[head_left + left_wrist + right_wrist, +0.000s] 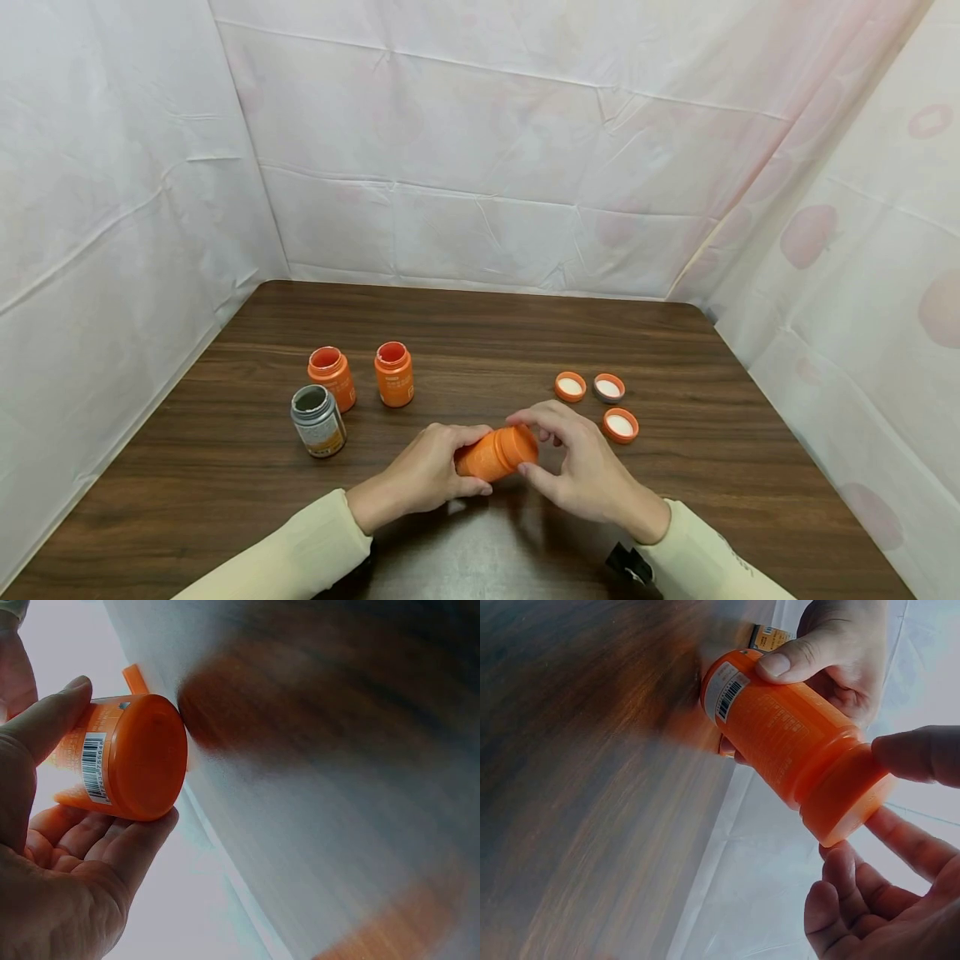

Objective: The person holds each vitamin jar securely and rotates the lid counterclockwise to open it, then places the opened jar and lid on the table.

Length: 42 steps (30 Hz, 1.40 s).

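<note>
My left hand [420, 473] grips an orange plastic bottle [482, 457] around its body, thumb on one side and fingers on the other. The bottle lies tilted over, low above the front middle of the table. Its orange cap [846, 793] is on the neck and points toward my right hand [588, 467]. That hand pinches the cap's rim between thumb and fingertips, the other fingers loosely bent. In the left wrist view the bottle's round base [150, 759] and a barcode label [94, 766] face the camera.
Two uncapped orange bottles [394, 375] [332, 379] and an uncapped grey bottle [319, 422] stand upright at the left. Three loose caps [571, 387] [609, 388] [620, 426] lie white inside up at the right. Pale sheeting [487, 150] hangs behind the dark wooden table [480, 321].
</note>
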Tool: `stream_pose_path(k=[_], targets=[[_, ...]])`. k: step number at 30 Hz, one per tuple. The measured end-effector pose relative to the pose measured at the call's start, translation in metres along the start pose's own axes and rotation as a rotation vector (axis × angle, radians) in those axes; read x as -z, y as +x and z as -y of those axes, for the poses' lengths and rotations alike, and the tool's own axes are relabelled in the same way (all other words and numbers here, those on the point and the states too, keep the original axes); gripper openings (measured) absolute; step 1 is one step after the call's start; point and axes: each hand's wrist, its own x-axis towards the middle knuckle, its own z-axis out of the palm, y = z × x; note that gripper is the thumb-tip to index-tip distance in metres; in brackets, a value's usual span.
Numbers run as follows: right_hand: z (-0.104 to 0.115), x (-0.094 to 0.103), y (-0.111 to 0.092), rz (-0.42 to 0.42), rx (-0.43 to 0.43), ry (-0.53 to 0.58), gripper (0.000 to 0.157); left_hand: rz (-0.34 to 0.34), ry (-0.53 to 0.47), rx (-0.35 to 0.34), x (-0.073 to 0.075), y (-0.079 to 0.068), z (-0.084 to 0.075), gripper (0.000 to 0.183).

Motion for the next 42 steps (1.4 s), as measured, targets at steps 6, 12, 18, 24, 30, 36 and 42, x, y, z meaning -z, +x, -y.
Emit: stream_pose_path(k=[6, 12, 18, 24, 30, 36, 42], targets=[[-0.0023, -0.0004, -0.0007, 0.014, 0.037, 0.026, 0.057, -0.001, 0.013, 0.000, -0.0001, 0.0002, 0.0000, 0.049], [-0.0031, -0.0005, -0.0009, 0.025, 0.052, 0.041, 0.060, -0.001, 0.016, 0.001, 0.0001, 0.0004, -0.0001, 0.050], [-0.0024, -0.0004, -0.0004, 0.019, 0.060, 0.047, 0.062, -0.001, 0.017, -0.001, 0.0002, 0.0004, -0.0004, 0.050], [-0.0005, -0.0009, 0.0004, -0.024, 0.032, 0.023, 0.051, -0.003, 0.014, 0.001, -0.0004, 0.0002, -0.0002, 0.049], [-0.0002, -0.0011, -0.0010, -0.064, -0.057, -0.048, 0.040, -0.004, 0.000, 0.003, -0.0006, 0.0004, -0.0003, 0.049], [0.0006, -0.0033, -0.0012, -0.075, -0.159, -0.087, 0.039, -0.007, -0.001, 0.005, -0.0008, 0.0005, 0.0001, 0.049], [0.0018, -0.0042, -0.0005, -0.055, -0.232, -0.108, 0.038, -0.009, 0.002, 0.007, -0.0007, 0.0004, 0.0004, 0.051]])
